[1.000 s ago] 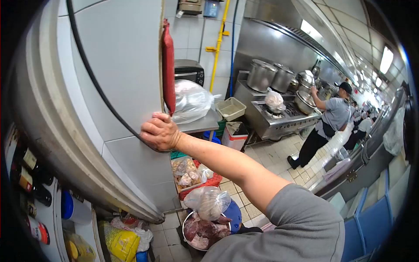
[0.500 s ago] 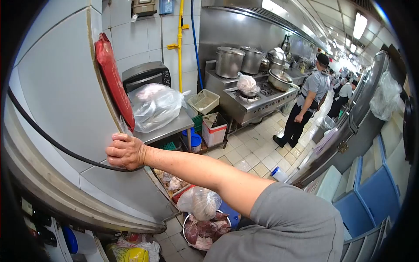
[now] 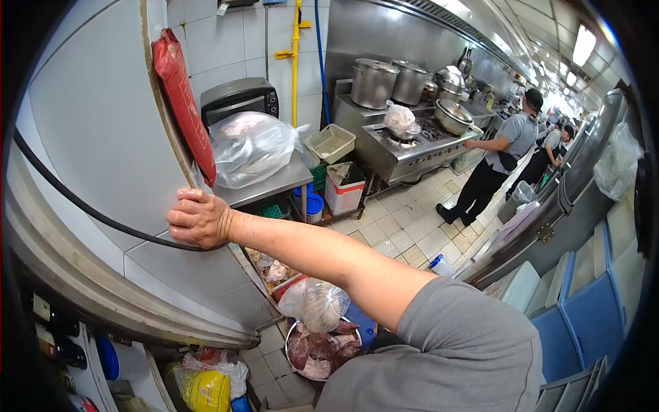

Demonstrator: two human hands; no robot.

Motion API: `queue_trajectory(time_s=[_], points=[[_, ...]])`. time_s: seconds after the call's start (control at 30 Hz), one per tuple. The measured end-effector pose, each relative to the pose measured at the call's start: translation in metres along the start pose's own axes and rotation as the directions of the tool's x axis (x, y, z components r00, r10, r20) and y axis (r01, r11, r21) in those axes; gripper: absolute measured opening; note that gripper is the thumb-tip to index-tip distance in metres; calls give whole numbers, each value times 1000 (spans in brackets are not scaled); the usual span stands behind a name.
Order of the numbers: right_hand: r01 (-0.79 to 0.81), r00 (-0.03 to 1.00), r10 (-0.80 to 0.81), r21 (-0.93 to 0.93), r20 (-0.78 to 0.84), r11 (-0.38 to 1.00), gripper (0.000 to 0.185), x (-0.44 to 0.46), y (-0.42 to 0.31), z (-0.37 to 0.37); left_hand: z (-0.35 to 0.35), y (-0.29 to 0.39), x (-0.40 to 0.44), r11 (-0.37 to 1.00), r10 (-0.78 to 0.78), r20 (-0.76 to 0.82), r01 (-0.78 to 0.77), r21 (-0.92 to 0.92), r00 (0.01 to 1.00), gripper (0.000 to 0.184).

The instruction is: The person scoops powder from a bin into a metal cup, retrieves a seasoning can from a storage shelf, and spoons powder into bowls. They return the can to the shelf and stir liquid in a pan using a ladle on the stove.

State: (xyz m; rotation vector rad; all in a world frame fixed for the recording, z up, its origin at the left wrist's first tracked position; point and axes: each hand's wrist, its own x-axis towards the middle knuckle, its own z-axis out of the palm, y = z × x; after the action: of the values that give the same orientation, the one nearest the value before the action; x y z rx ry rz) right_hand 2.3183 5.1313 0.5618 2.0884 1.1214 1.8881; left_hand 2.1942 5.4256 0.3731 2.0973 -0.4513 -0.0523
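My right hand [image 3: 199, 218] is braced on the edge of the white tiled wall [image 3: 89, 130] at the left, its fingers curled and closed against it. The fingertips and palm are partly hidden. A black cable [image 3: 103, 218] runs along the wall to just under this hand. Above the hand, a long red packet [image 3: 184, 103] leans along the wall's edge. Below my outstretched forearm, a white-rimmed bowl [image 3: 317, 375] on the floor holds dark red meat [image 3: 309, 349], with a clear plastic bag [image 3: 325, 310] on top. My left hand is out of sight.
A metal table [image 3: 274, 182] bears a bagged bundle [image 3: 250, 147] and a toaster oven [image 3: 237, 99]. Beyond stand a stove [image 3: 405, 161] with pots [image 3: 373, 84] and a co-worker [image 3: 508, 147]. Blue bins [image 3: 590, 309] line the right. A yellow sack [image 3: 199, 388] lies lower left.
The view has shifted slightly, so the background sits a little further right. The co-worker by the stove now has an arm stretched toward it. My right hand stays on the wall edge.
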Motion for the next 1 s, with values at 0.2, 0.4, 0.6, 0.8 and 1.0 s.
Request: queue_trajectory(time_s=[0.2,0.4,0.6,0.8,1.0], points=[[7,1000,-7,-6,14,1000,13,2,0,-3,4,2,-2,1000,-13,-2,13,-23,1000,42],[4,1000,-4,5,0,1000,14,1,0,-4,8,2,-1,998,-20,-4,20,-67,1000,43],[-2,1000,2,26,-17,1000,15,1,1,-4,12,2,6,993,-17,-5,17,-121,1000,43],[-3,1000,3,16,-5,1000,15,-1,1,-2,20,3,14,984,3,14,0,-179,1000,44],[28,1000,-28,-3,4,1000,15,-3,2,-2,32,18,28,973,52,47,-40,-228,998,45]])
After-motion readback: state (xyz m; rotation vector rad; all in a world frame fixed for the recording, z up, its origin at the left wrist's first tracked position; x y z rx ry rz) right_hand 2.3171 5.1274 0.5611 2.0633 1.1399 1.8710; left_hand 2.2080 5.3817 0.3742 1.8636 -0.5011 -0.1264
